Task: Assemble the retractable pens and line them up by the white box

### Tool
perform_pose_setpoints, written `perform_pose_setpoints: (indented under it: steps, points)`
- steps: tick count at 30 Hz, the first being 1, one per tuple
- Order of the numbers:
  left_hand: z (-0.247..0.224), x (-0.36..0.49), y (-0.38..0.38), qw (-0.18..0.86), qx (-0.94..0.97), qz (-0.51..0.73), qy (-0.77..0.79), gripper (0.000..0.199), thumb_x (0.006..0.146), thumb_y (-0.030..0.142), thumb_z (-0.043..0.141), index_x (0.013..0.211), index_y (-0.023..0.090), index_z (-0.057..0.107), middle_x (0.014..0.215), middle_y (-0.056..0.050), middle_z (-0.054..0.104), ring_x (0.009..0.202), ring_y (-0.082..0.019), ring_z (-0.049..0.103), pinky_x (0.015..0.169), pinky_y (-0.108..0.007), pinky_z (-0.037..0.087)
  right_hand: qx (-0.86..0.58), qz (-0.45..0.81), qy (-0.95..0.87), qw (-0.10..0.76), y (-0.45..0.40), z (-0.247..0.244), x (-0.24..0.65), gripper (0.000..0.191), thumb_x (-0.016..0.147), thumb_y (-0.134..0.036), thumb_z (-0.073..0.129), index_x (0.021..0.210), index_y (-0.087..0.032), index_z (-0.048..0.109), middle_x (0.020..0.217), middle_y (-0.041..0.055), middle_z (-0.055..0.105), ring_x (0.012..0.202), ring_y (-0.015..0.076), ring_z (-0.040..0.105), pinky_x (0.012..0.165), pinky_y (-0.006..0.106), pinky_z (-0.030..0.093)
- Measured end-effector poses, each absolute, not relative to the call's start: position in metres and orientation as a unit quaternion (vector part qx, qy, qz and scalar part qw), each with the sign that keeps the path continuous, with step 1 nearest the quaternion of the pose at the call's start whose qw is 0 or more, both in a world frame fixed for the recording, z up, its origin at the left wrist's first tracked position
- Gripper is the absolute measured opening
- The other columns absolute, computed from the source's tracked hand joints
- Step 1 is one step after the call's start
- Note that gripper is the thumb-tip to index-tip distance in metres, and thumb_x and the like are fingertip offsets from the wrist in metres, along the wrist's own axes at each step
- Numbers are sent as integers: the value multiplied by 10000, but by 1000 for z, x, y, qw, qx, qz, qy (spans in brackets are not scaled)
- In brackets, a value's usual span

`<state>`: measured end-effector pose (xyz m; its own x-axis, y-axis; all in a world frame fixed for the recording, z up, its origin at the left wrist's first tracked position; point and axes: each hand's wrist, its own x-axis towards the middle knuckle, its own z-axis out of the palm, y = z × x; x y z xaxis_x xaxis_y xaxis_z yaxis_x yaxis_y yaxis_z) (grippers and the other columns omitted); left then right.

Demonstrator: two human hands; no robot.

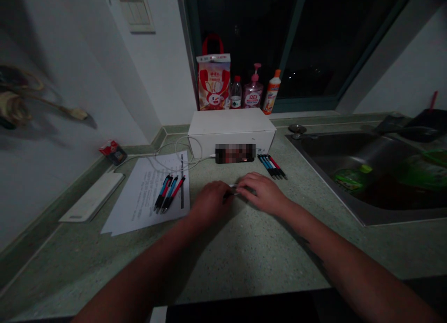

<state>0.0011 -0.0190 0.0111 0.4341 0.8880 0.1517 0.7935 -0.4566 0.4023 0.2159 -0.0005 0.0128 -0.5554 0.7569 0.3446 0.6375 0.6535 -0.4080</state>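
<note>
My left hand [212, 202] is closed, its fingers curled above the counter in front of the phone. My right hand [261, 191] meets it from the right, with thumb and fingers pinched together. Between the fingertips shows a small, slim whitish piece [233, 186]; most of it is covered, so its kind is unclear. Beyond my hands a phone [234, 154] leans sideways against a white box [230, 122]. Several blue, red and black click pens [272, 167] lie right of the phone. More such pens [169, 193] rest on printed paper sheets [145, 199] at the left.
A white cable [195, 162] loops from the phone across the papers. At the left lie a flat white slab [92, 197] and a red packet [113, 151]. A metal sink [363, 216] is set into the counter at right. Bottles [253, 93] and a bag [214, 83] stand behind the box.
</note>
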Motion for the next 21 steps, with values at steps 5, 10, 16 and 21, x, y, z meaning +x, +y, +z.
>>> perform_pose_setpoints:
  steps: [5, 10, 16, 21]
  points:
    - [11, -3, -13, 132, 832, 191, 503, 139, 950, 218, 640, 1045, 197, 739, 1011, -80, 748, 962, -241, 660, 899, -366, 464, -395, 115, -888, 205, -2, 11, 212, 131, 1003, -261, 638, 1070, -207, 737, 964, 70, 742, 950, 224, 655, 852, 356, 484]
    - [12, -5, -11, 104, 841, 195, 494, 189, 940, 184, 639, 1097, 202, 743, 1054, -89, 735, 1021, -256, 641, 927, -384, 460, -429, 74, -876, 209, 2, 9, 216, 132, 998, -209, 612, 1017, -208, 743, 968, 79, 733, 958, 240, 644, 875, 381, 481]
    - [12, -12, -5, 86, 796, 207, 562, 219, 935, 182, 612, 1090, 226, 761, 1049, -88, 710, 1017, -255, 619, 913, -380, 467, -498, 52, -837, 221, 7, 11, 226, 119, 984, -196, 622, 959, -197, 739, 970, 91, 713, 970, 260, 643, 882, 390, 493]
    - [8, -11, -4, 118, 786, 250, 552, 171, 942, 245, 614, 1015, 210, 764, 967, -67, 687, 930, -226, 626, 863, -345, 481, -482, 85, -843, 224, 5, 12, 223, 125, 984, -184, 615, 945, -205, 732, 955, 79, 707, 961, 241, 645, 858, 368, 495]
